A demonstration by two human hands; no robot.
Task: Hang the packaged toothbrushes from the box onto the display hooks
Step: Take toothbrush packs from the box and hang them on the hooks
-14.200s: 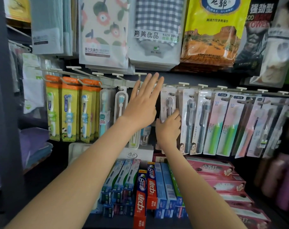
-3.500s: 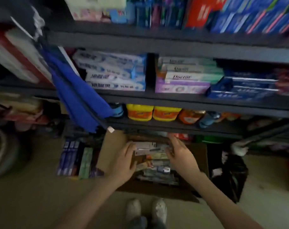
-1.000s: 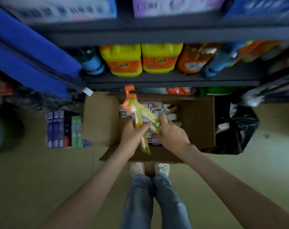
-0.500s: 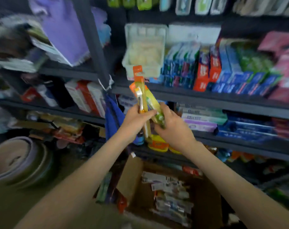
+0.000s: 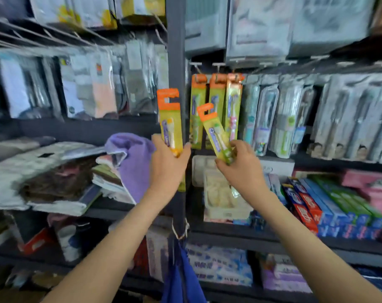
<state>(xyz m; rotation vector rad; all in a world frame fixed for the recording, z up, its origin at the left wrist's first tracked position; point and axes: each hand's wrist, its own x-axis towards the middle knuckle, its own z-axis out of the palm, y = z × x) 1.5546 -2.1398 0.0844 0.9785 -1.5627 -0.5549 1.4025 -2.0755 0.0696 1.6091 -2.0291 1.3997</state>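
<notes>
- Nearest the camera, the left hand [image 5: 167, 169] grips one orange-topped toothbrush pack [image 5: 170, 119] upright, fingers curled round its lower end; the right hand [image 5: 238, 167] pinches a second pack [image 5: 216, 132], tilted left.
- Both have risen from the box, now out of view, so hanging comes next.
- Beyond, matching packs [image 5: 214, 99] hang on display hooks [image 5: 218, 65]; their print is too blurred to read.

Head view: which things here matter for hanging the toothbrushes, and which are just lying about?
For the job:
left hand, holding the upright toothbrush pack
right hand, holding the tilted toothbrush pack
matching packs already hanging
display hooks

Lying about:
purple towel
toothpaste boxes
white basket
blue cloth
</notes>
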